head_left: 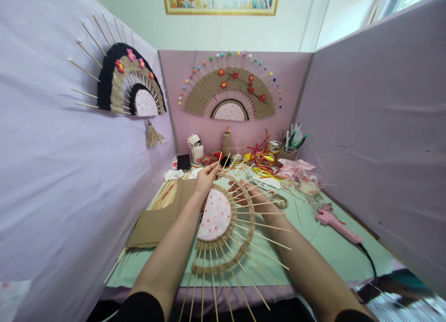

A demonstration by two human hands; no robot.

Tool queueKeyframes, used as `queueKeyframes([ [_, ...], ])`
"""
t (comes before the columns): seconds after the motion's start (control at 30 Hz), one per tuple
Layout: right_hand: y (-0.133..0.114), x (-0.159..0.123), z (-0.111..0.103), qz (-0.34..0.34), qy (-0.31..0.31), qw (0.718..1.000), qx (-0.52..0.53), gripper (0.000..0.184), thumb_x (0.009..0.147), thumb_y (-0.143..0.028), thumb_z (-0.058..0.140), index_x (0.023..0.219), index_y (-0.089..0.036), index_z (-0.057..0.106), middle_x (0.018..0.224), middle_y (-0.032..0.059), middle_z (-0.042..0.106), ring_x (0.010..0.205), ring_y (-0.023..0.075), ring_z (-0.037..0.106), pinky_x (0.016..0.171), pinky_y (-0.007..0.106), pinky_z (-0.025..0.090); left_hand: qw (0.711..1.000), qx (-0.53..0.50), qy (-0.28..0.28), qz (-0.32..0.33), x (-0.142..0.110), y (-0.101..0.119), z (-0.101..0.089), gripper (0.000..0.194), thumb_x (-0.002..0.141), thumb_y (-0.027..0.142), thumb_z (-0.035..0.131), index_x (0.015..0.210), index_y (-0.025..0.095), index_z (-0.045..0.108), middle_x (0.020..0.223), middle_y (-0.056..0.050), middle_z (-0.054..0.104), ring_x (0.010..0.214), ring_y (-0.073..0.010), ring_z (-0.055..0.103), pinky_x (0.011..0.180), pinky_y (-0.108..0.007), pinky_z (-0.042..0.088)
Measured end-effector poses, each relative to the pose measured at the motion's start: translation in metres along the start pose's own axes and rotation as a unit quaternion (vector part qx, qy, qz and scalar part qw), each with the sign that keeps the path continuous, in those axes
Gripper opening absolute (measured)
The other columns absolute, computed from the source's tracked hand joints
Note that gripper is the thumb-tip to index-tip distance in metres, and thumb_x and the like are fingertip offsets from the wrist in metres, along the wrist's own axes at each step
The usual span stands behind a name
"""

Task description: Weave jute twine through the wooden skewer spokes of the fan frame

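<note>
A half-round woven fan (251, 220) stands tilted between my arms, its thin wooden sticks fanning out to the right and down. Its white, pink-dotted centre (216, 215) is edged with a band of woven jute twine, and a second twine band runs further out across the sticks. My left hand (206, 177) pinches the fan's upper end, by the end of the outer band. Behind the upper sticks is my right hand (245, 194), fingers curled and partly hidden; what they hold is not clear. A loop of jute twine (279, 201) lies beside my right wrist.
Cardboard (153, 226) and a bundle of sticks (167, 196) lie left. A pink glue gun (337, 224) with its cord rests right. Behind are a white bottle (196, 147), coloured pipe cleaners (266, 157) and a tool pot (288, 154). Two finished fans (230, 92) hang on the partitions.
</note>
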State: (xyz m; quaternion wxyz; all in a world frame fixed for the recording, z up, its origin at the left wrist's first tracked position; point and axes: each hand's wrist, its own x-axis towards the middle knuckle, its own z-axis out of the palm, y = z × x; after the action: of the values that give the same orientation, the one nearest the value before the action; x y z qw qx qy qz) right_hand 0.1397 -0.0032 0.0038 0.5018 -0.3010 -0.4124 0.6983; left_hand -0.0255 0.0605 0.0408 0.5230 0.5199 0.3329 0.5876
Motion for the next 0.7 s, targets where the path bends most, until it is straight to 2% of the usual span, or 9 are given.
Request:
queueKeyframes([
  [0.13, -0.008, 0.017, -0.008, -0.048, 0.008, 0.998, -0.034, 0.017, 0.073, -0.028, 0.066, 0.087, -0.018, 0.064, 0.077, 0.0026, 0.065, 0.065, 0.0127, 0.060, 0.066, 0.026, 0.046, 0.999, -0.041, 0.007, -0.034, 0.006, -0.007, -0.004, 0.022, 0.069, 0.018, 0.067, 0.091, 0.014, 0.069, 0.089, -0.005, 0.070, 0.076, -0.0150, 0.061, 0.072, -0.027, 0.048],
  [0.3, -0.027, 0.041, -0.015, -0.069, -0.019, 0.995, -0.069, 0.031, 0.065, -0.010, 0.066, 0.094, -0.020, 0.063, 0.086, 0.0013, 0.067, 0.075, 0.0131, 0.061, 0.074, 0.027, 0.044, 0.989, -0.122, 0.008, -0.083, 0.014, -0.015, -0.008, 0.033, 0.071, 0.017, 0.065, 0.104, 0.016, 0.065, 0.080, -0.003, 0.070, 0.070, -0.0126, 0.062, 0.072, -0.027, 0.049],
  [0.4, -0.029, 0.062, -0.006, -0.101, -0.025, 0.991, -0.078, 0.029, 0.064, -0.009, 0.064, 0.091, -0.020, 0.061, 0.085, 0.0003, 0.067, 0.080, 0.0130, 0.060, 0.078, 0.026, 0.043, 0.982, -0.158, -0.011, -0.107, 0.013, -0.016, -0.005, 0.035, 0.072, 0.018, 0.065, 0.107, 0.017, 0.064, 0.080, -0.003, 0.070, 0.070, -0.0122, 0.063, 0.074, -0.027, 0.048],
  [0.5, -0.020, 0.084, 0.011, -0.099, -0.033, 0.992, -0.075, 0.024, 0.063, -0.011, 0.065, 0.085, -0.019, 0.059, 0.078, -0.0012, 0.067, 0.080, 0.0134, 0.059, 0.077, 0.026, 0.043, 0.980, -0.168, -0.016, -0.101, 0.008, -0.014, 0.001, 0.035, 0.072, 0.018, 0.065, 0.107, 0.017, 0.065, 0.079, -0.002, 0.070, 0.068, -0.0107, 0.062, 0.073, -0.024, 0.048],
  [0.6, -0.010, 0.096, 0.021, -0.077, -0.037, 0.994, -0.074, 0.016, 0.067, -0.014, 0.064, 0.080, -0.018, 0.057, 0.068, -0.0030, 0.064, 0.071, 0.0124, 0.058, 0.070, 0.026, 0.043, 0.983, -0.165, -0.022, -0.082, 0.002, -0.011, 0.005, 0.034, 0.072, 0.019, 0.064, 0.106, 0.017, 0.065, 0.079, -0.002, 0.070, 0.066, -0.0103, 0.061, 0.071, -0.023, 0.047],
  [0.7, -0.009, 0.097, 0.016, -0.053, -0.036, 0.995, -0.072, 0.012, 0.069, -0.013, 0.064, 0.076, -0.016, 0.055, 0.057, -0.0054, 0.059, 0.058, 0.0103, 0.053, 0.062, 0.024, 0.042, 0.980, -0.171, -0.035, -0.089, 0.000, -0.010, 0.005, 0.037, 0.072, 0.021, 0.065, 0.109, 0.018, 0.063, 0.074, -0.001, 0.069, 0.064, -0.0111, 0.061, 0.069, -0.024, 0.047],
])
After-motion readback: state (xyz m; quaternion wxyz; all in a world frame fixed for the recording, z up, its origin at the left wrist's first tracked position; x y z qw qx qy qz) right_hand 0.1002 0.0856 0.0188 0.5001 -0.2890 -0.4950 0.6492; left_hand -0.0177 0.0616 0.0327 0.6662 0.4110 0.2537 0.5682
